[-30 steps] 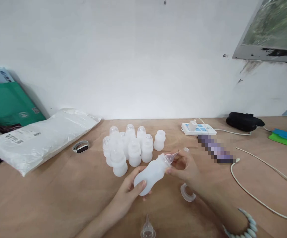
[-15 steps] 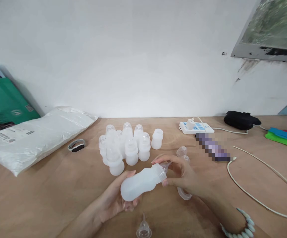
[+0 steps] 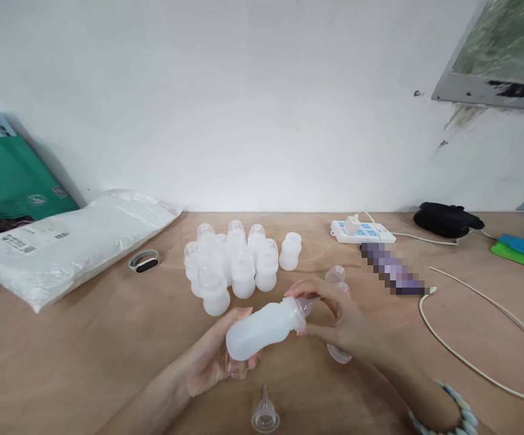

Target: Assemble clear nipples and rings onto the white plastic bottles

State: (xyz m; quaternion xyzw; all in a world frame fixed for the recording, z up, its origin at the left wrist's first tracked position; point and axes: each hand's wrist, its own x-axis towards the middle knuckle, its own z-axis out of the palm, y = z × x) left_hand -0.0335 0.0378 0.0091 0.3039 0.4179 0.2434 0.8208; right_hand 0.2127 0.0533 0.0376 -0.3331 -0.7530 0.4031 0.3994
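My left hand (image 3: 219,353) is wrapped round the body of a white baby bottle (image 3: 259,331), tilted with its neck up to the right. At the neck, the fingers and thumb of my right hand (image 3: 334,317) grip the collar ring (image 3: 296,312), from which a clear nipple (image 3: 307,306) with a thin tip points right. Another clear nipple (image 3: 265,417) stands on the table below the bottle, tip up. Behind my right hand are clear domed caps (image 3: 334,275) and a translucent ring (image 3: 340,354), partly hidden.
Several white bottles with clear domed caps (image 3: 214,290) stand grouped behind my hands; one bottle without a cap (image 3: 290,251) stands beside them. A wristband (image 3: 144,261) and white parcel (image 3: 81,241) lie left. To the right are a power strip (image 3: 382,234), blurred phone (image 3: 393,269), cable (image 3: 461,356) and black case (image 3: 447,219).
The view has shifted slightly, so everything sits a little further right and higher. Both hands keep hold at the same places; the right fingers on the collar have moved slightly.
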